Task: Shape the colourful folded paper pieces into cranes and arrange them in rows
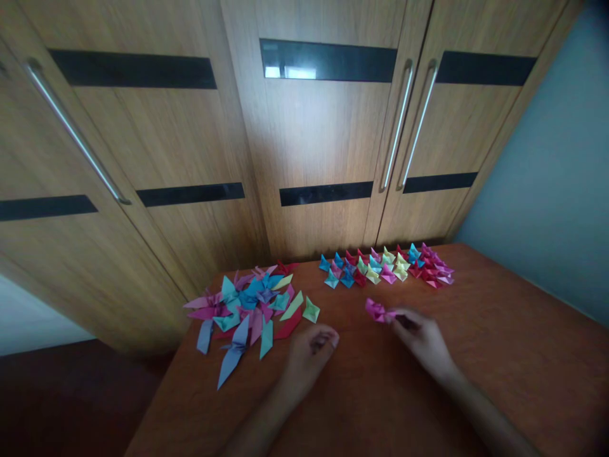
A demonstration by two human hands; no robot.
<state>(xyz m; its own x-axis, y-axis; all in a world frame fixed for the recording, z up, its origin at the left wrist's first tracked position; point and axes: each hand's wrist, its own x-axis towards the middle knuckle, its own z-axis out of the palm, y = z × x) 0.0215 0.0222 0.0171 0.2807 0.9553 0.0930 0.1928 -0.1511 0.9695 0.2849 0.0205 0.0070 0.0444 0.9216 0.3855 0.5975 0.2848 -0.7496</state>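
Observation:
Between the thumb and fingers of my right hand [421, 339] is a pink folded-paper origami piece [375, 310], held just over the table. My left hand [311, 349] is curled closed near the table's middle, and nothing shows between its fingers. Just beyond its knuckles sits a light green origami piece [311, 310]. To the left of that hand lies a loose pile of origami paper pieces [250, 295] in blue, pink, red and green, several with long pointed wings. One lavender origami piece [235, 349] lies at the pile's near side.
Small pointed origami pieces [373, 273] stand in rows at the table's back, with pink and red ones [431, 263] crowded at the right end. Behind the brown wooden table [504, 355] rises a wooden wardrobe [314, 139] with metal handles. A pale wall [547, 190] stands right.

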